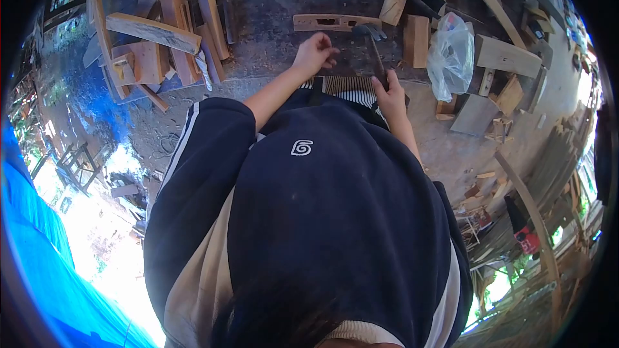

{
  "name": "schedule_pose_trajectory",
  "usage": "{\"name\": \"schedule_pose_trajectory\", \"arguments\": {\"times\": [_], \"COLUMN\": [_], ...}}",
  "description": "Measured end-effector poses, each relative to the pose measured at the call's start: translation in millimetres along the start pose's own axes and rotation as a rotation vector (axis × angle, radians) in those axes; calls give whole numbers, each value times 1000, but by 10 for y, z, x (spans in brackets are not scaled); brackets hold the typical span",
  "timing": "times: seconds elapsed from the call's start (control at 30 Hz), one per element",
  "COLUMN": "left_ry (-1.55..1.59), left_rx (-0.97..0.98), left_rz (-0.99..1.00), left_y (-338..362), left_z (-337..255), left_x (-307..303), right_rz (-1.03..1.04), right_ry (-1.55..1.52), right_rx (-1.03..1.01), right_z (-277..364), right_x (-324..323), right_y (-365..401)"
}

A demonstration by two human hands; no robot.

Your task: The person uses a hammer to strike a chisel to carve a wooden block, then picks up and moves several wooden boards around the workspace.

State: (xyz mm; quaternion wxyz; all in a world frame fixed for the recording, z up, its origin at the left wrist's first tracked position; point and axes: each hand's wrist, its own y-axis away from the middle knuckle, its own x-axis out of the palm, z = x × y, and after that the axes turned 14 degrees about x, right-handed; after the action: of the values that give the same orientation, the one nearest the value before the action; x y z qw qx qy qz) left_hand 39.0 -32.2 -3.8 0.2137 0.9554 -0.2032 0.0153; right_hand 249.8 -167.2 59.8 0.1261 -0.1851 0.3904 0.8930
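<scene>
My right hand [391,95] is closed around the handle of a hammer [376,51], whose dark head lies at the right end of a slotted wooden bar [309,22]. That bar rests crosswise on the dark work surface [271,3] and has dark cut openings along its middle. Just below its left half is my left hand [316,55], with loosely bent fingers, a gap between them and no object visible in it.
Wooden blocks and boards [155,32] are piled at the left. To the right stand an upright block [416,42], a clear plastic bag [450,58] and a pale board [507,57]. Offcuts [476,115] lie lower right, beyond them a red object [527,240].
</scene>
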Motion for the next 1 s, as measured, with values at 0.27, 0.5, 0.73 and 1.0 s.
{"name": "schedule_pose_trajectory", "arguments": {"times": [0.27, 0.5, 0.73, 1.0], "left_ry": [163, -317, -1015, -1010], "left_rx": [28, 374, 897, 846], "left_rz": [-38, -17, -108, -112], "left_y": [-80, -377, -654, -687], "left_z": [98, -309, -221, -160], "left_x": [-64, 52, 167, 153], "right_rz": [-31, -42, -51, -23], "right_ry": [41, 35, 41, 3], "right_rx": [38, -3, -14, 23], "right_z": [-34, -9, -111, -93], "right_x": [8, -2, 26, 4], "right_y": [-72, -68, -120, -120]}}
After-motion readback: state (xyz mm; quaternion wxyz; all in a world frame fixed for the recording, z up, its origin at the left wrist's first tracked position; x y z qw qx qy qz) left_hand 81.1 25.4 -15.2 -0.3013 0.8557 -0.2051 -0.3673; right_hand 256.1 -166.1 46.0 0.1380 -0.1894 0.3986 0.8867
